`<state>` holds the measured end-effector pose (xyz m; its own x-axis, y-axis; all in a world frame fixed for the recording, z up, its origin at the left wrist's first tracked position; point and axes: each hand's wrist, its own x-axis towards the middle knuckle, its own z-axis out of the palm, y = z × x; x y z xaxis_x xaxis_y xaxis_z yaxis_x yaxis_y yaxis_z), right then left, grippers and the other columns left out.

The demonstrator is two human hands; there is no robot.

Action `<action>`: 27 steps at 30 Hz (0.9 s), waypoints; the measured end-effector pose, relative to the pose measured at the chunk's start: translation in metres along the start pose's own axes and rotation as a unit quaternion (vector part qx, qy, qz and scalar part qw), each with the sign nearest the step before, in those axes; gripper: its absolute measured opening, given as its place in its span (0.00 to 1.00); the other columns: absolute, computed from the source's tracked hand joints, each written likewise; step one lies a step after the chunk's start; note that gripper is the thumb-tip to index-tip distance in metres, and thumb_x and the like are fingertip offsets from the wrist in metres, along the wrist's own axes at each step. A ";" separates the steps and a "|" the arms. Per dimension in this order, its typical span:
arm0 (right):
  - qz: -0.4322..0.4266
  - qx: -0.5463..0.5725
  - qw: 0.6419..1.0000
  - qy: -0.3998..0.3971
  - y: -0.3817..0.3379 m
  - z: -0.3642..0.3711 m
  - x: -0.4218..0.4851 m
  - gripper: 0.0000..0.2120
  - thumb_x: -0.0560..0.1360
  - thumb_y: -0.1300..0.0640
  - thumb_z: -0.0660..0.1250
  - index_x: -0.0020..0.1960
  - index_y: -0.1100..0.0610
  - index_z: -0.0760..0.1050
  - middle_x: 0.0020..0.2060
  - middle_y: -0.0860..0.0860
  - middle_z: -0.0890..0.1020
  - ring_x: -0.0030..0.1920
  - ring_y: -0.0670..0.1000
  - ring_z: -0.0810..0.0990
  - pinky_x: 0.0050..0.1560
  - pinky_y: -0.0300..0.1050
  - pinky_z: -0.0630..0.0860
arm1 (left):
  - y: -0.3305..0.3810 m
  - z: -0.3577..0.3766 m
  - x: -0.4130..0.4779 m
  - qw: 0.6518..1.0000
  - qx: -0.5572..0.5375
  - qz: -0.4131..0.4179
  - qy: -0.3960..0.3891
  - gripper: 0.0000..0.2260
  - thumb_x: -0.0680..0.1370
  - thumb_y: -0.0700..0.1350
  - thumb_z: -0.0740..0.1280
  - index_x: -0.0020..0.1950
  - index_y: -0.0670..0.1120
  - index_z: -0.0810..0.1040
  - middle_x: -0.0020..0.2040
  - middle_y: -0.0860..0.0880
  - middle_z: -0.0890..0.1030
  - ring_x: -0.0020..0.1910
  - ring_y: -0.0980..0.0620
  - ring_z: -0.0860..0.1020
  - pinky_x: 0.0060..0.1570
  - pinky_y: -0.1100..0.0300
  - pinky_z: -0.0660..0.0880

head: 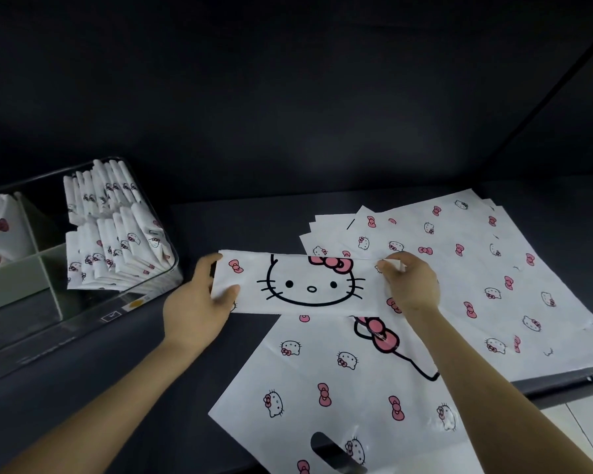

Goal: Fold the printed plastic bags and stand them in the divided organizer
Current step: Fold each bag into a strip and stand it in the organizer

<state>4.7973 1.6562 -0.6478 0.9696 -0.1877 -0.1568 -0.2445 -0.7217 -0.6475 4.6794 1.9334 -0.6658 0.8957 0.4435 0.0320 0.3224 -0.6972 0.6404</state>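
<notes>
Head view: fingers of my left hand (196, 309) and right hand (413, 285) pinch the folded bag (308, 285) at its ends. Flat bags (356, 398) lie beneath it.

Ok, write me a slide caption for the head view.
Left hand and right hand hold a half-folded printed bag above flat bags on a dark table; folded bags stand in the divided organizer.

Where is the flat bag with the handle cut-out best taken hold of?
Likely its left edge, from the left: the flat bag lies with that edge uncovered, while the folded strip in the left hand and right hand overlaps its far end.
</notes>
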 end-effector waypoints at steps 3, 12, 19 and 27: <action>0.010 -0.013 1.000 0.002 -0.001 0.001 0.001 0.05 0.76 0.56 0.63 0.44 0.54 0.77 0.35 0.51 0.78 0.37 0.55 0.74 0.35 0.42 0.67 | -0.005 0.008 0.000 0.996 0.067 0.058 0.018 0.20 0.76 0.44 0.69 0.68 0.49 0.73 0.36 0.45 0.79 0.34 0.43 0.77 0.33 0.57 0.67; 0.023 -0.026 0.999 -0.004 -0.003 0.001 0.003 0.05 0.76 0.54 0.63 0.45 0.54 0.77 0.37 0.52 0.80 0.38 0.55 0.75 0.35 0.42 0.67 | -0.010 0.019 0.006 0.915 0.259 0.298 0.080 0.22 0.70 0.32 0.59 0.64 0.41 0.75 0.63 0.36 0.71 0.60 0.35 0.70 0.64 0.40 0.64; 0.032 -0.030 0.999 -0.003 -0.003 0.002 0.002 0.07 0.76 0.55 0.63 0.47 0.56 0.78 0.37 0.53 0.78 0.37 0.55 0.75 0.35 0.42 0.67 | -0.007 0.019 0.010 0.952 0.106 0.258 -0.126 0.26 0.79 0.38 0.53 0.77 0.47 0.51 0.74 0.54 0.54 0.76 0.55 0.53 0.71 0.72 0.40; -0.038 -0.173 0.980 0.097 -0.010 0.002 -0.010 0.13 0.76 0.52 0.65 0.59 0.57 0.74 0.43 0.56 0.79 0.42 0.59 0.75 0.40 0.46 0.66 | -0.008 0.025 0.008 0.921 0.243 0.276 -0.126 0.29 0.81 0.61 0.44 0.76 0.47 0.61 0.77 0.46 0.59 0.76 0.49 0.56 0.73 0.54 0.47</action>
<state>4.7904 1.6665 -0.6413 0.9735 -0.2235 0.0478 -0.1924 -0.9145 -0.3560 4.6921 1.9279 -0.6899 0.9872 -0.1562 0.0317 -0.1593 -0.9744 0.1588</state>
